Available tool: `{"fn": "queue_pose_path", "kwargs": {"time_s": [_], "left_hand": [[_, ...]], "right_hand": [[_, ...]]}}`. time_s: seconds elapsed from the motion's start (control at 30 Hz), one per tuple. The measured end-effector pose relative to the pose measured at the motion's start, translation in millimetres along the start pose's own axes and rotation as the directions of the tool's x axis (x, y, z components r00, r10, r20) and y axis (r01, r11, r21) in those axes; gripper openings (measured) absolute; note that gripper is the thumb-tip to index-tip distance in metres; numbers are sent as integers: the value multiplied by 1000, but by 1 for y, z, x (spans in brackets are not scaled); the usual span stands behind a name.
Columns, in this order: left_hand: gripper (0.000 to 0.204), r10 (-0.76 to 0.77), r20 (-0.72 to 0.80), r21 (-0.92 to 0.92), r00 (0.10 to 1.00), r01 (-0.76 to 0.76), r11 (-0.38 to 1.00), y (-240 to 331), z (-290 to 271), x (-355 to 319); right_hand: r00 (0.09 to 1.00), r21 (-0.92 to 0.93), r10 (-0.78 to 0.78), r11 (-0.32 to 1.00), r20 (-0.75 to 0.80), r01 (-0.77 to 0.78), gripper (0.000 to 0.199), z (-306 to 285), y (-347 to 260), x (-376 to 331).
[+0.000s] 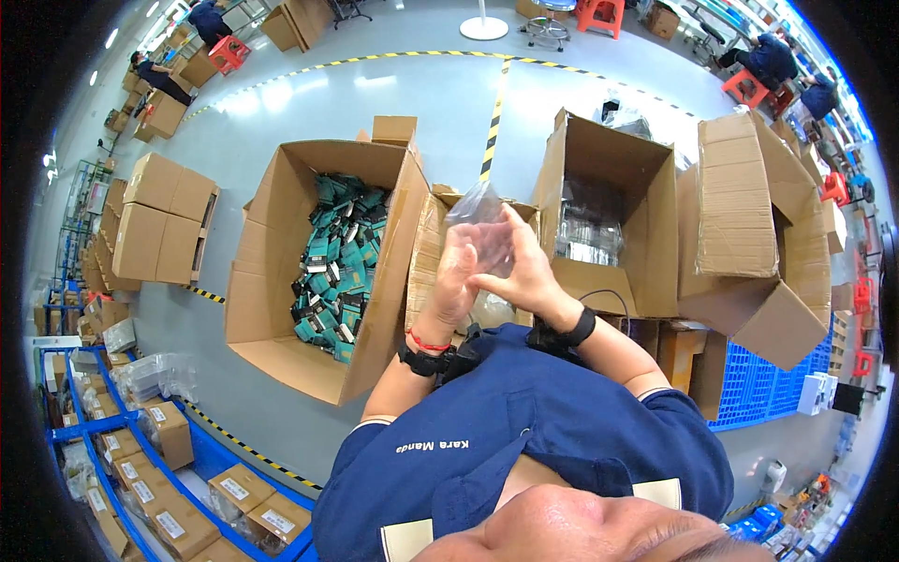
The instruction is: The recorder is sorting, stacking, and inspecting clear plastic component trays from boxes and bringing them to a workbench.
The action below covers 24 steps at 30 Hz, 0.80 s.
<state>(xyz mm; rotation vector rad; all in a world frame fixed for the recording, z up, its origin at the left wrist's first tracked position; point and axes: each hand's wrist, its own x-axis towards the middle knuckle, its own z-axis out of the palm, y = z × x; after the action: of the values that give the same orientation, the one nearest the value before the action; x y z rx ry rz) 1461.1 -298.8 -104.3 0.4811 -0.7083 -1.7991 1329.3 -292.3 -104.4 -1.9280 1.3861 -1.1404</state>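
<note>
While both hands are raised at chest height in the head view, a clear plastic bag [479,229] is pinched between them. Left hand [456,272] is closed on the bag's lower left side; right hand [521,267] is clamped on the right edge, fingers [513,229] spread up across it. Bag's long axis runs upward from the grip, its free top above both hands. Held over the narrow box [426,248], between the box of teal packs [281,272] and the box of clear bags [646,225].
</note>
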Motion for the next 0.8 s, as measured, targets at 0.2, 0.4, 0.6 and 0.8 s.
{"fn": "queue_pose_path", "kwargs": {"time_s": [0.2, 0.4, 0.6, 0.8], "left_hand": [[59, -130, -76, -107, 989, 121, 987, -11, -52, 1], [49, -276, -353, -264, 894, 188, 946, -50, -130, -13], [68, -453, -636, -270, 625, 371, 889, -105, -235, -92], [77, -563, -605, -366, 563, 431, 825, -137, -286, -185]], "right_hand": [[952, -127, 168, 982, 257, -139, 107, 41, 14, 1], [875, -134, 110, 990, 471, -52, 108, 84, 50, -12], [420, -344, 490, 860, 764, -377, 41, 169, 191, 2], [463, -621, 835, 538, 299, -569, 22, 275, 398, -3]]}}
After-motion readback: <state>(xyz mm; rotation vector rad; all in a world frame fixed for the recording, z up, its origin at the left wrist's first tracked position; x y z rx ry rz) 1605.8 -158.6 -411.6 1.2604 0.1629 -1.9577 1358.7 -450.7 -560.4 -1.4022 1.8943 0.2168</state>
